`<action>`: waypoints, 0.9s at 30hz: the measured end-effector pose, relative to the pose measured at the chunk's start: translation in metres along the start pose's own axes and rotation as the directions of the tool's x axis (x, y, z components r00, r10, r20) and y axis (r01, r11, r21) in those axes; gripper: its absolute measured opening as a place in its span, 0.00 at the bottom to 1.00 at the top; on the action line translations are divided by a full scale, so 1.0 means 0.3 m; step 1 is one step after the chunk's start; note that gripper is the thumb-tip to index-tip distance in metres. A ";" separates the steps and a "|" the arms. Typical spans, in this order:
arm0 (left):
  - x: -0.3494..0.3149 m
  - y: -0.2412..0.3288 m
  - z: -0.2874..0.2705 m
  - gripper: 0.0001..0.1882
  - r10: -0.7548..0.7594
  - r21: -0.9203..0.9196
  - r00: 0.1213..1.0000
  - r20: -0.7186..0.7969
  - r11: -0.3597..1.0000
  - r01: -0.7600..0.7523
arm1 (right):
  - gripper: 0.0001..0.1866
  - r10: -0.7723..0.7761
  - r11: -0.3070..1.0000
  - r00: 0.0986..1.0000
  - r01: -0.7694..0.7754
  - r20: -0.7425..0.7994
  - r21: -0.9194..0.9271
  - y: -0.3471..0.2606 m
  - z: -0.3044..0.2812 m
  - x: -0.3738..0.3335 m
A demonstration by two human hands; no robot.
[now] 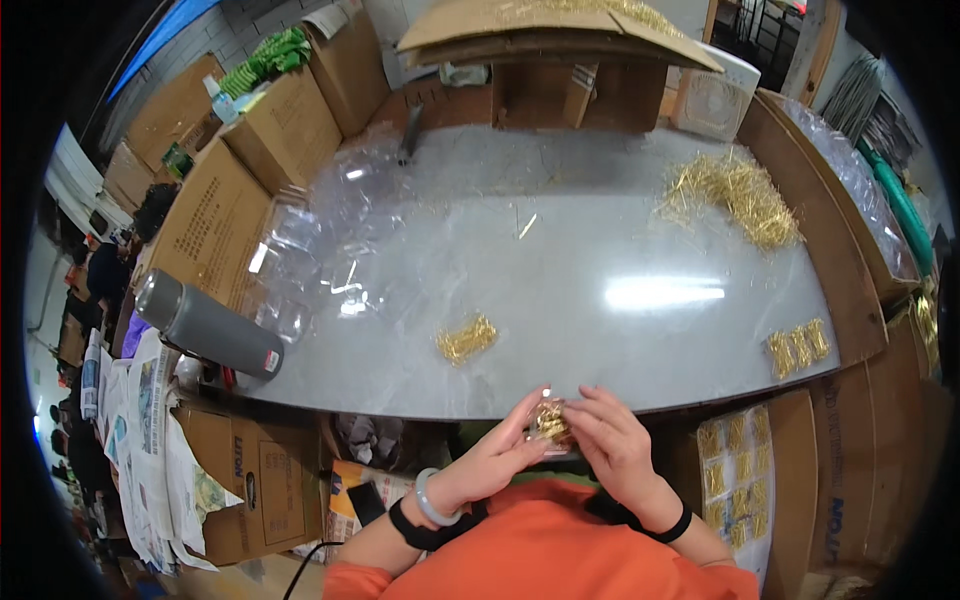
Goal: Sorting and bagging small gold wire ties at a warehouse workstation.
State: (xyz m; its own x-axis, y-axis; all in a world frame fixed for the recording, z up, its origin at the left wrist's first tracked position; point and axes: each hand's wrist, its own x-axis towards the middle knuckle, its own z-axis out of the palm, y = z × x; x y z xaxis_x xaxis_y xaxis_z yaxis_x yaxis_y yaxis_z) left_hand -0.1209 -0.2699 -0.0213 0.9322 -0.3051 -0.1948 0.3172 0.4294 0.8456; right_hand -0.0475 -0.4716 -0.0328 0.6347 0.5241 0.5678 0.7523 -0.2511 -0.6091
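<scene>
Close to my body, at the table's front edge, both hands are around a small clear packet of gold wire-like pieces (551,422). My left hand (497,452) grips it from the left, thumb and fingers closed on its side. My right hand (620,445) bends its fingers over the packet's right side, touching it; the fingertips partly hide it. Beyond my left hand, a loose bundle of gold pieces (466,340) lies on the grey table (540,290). The exact kind of the gold pieces is too small to tell.
A large heap of gold pieces (735,200) lies far right, with several small bundles (797,347) nearer. Clear plastic boxes (300,240) crowd the left side beside a grey bottle (210,325). Cardboard boxes (275,130) border the table. Filled packs (735,475) lie below right.
</scene>
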 end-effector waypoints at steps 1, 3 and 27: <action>0.043 -0.015 -0.013 0.35 0.060 -0.001 0.997 -0.038 0.998 -0.060 | 0.14 0.052 0.999 0.998 -0.052 -0.042 -0.007 0.020 0.011 0.017; 0.141 -0.091 -0.070 0.33 0.271 0.298 0.951 -0.151 0.929 -0.218 | 0.13 0.097 0.995 0.992 -0.095 -0.082 0.023 0.080 0.037 0.055; 0.242 -0.005 -0.031 0.33 0.493 0.971 0.847 0.200 0.019 -0.240 | 0.19 0.252 0.967 0.968 -0.252 0.004 -0.047 0.161 -0.116 0.061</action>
State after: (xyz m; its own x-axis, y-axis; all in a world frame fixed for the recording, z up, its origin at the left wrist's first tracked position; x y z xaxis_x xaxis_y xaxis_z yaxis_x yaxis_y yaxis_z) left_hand -0.0519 -0.2849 -0.0413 0.9111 -0.2165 0.3508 -0.3867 -0.7436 0.5455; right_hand 0.0064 -0.5024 -0.0325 0.8034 0.4469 0.3935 0.5756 -0.4134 -0.7056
